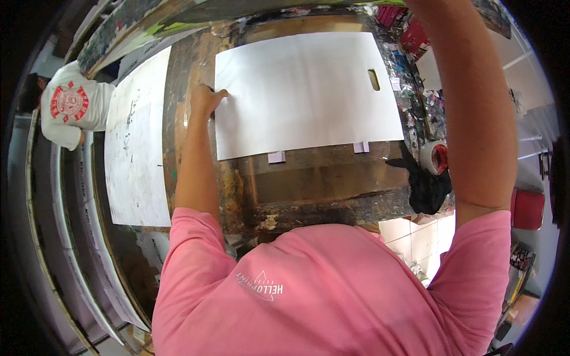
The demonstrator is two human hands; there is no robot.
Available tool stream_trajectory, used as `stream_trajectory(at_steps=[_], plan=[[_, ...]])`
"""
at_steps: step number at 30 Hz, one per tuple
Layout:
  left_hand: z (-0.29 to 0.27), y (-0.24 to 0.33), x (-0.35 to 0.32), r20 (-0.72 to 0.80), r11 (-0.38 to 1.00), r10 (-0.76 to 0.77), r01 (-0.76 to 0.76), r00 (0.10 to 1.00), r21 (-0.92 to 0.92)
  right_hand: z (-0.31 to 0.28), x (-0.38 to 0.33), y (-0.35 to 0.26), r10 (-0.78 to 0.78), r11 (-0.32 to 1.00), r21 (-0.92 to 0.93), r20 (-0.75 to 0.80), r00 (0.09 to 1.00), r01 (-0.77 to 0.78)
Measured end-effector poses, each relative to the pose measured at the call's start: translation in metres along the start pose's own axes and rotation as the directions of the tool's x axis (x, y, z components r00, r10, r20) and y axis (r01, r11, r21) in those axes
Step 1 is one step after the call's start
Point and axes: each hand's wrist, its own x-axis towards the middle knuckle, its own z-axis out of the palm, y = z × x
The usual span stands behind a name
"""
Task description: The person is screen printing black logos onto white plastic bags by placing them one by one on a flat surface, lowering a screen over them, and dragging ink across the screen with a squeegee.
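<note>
A white flat sheet (303, 95) with an oval handle slot near its right end lies on the stained brown work board. My left hand (208, 101) grips its left edge, the thumb on top and the other fingers curled at the edge, partly hidden. My right arm (478, 113) reaches up past the top of the picture, so the right hand is out of sight. Pale tabs (276, 157) stick to the board along the sheet's near edge, and another small tab (395, 83) sits by its right edge.
A roll of tape (438, 158) and a crumpled black cloth (428, 185) lie at the board's right. To the left is another white sheet (139, 142), with a person in a white shirt (74, 107) beyond it. A paint-smeared frame (142, 26) spans the far side.
</note>
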Motion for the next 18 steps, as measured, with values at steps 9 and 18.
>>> stream_trajectory(at_steps=[9,18], plan=[[0.002,0.004,0.003,0.031,0.997,-0.037,0.039,0.999,-0.067,-0.008,-0.008,0.029,-0.196,0.971,0.159,0.087,0.977,0.181],[0.018,-0.028,0.029,-0.058,0.986,0.162,-0.165,0.985,-0.035,-0.007,-0.031,0.032,-0.406,0.908,-0.167,-0.134,0.904,0.383]])
